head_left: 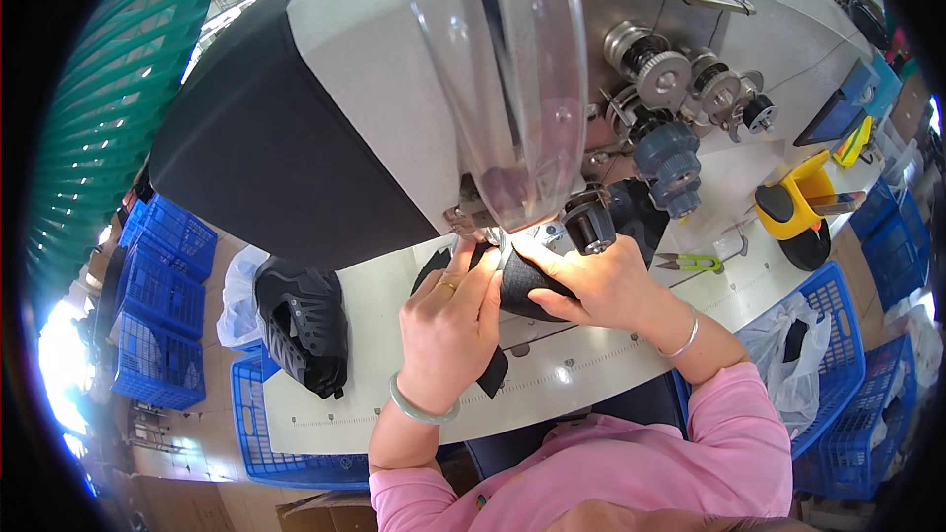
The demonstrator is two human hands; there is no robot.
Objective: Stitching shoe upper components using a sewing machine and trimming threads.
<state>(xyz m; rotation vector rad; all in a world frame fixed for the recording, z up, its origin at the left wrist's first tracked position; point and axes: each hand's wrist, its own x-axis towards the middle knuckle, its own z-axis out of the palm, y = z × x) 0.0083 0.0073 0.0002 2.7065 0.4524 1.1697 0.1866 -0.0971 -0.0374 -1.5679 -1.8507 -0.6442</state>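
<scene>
Workpiece: a curved black fabric-and-foam piece (522, 286) is held on the pale work surface (394, 296), directly under the needle area of a large grey-and-black industrial sewing machine (325, 99); a black strap of it trails toward the person between the two wrists.
Left hand: the left hand (448, 320) is laid on the left part of the black piece, fingers curled and pressed down on it; a ring and a pale green bangle are worn.
Right hand: the right hand (601, 286) is closed on the right part of the same piece, thumb on top and fingers wrapped round its edge; a thin silver bracelet is seen at the wrist.
Guard: a clear plastic shield (512, 69) hangs in front of the needle, just above both hands.
Stack on surface: a pile of black moulded pieces (301, 325) lies at the left end of the surface, well apart from the hands.
Small tools: green-handled thread snips (690, 261) lie to the right of the right hand.
Yellow holder: a yellow plastic holder (798, 202) at the far right carries a phone-like device.
Left crates: blue lattice plastic crates (163, 305) are stacked on the floor at the left; their contents cannot be told.
Right crates: blue plastic crates (838, 305) at the right hold clear plastic bags with dark pieces inside.
</scene>
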